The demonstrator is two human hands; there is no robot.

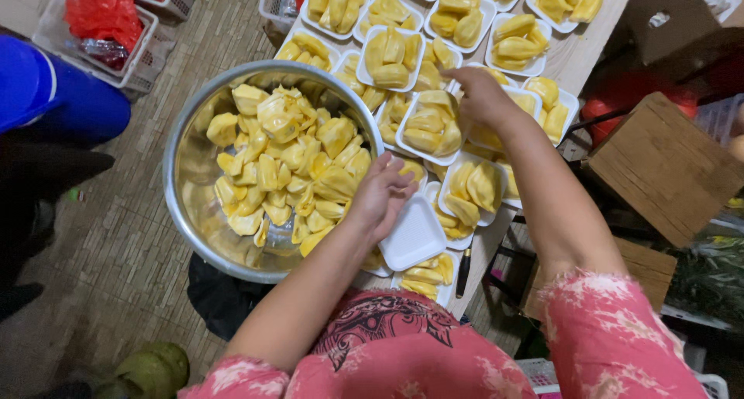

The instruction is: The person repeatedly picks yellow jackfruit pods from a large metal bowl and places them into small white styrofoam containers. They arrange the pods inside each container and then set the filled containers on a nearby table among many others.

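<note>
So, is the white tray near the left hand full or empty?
Empty. The white tray shows only its bare bottom, while the left hand rests at its edge.

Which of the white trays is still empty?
The white tray under the left hand, beside the metal bowl. Every other tray in view holds yellow fruit pieces.

Empty white foam tray (415,236): square, shallow, rounded corners, lies flat and slightly rotated at the near table edge, partly over neighbouring filled trays. Left hand (381,193) rests fingers on its upper left rim. Filled white foam tray (428,126): holds several yellow jackfruit pods, sits among similar filled trays farther up the table. Right hand (482,96) reaches over just beside it, fingers curled at its upper right edge.
</note>
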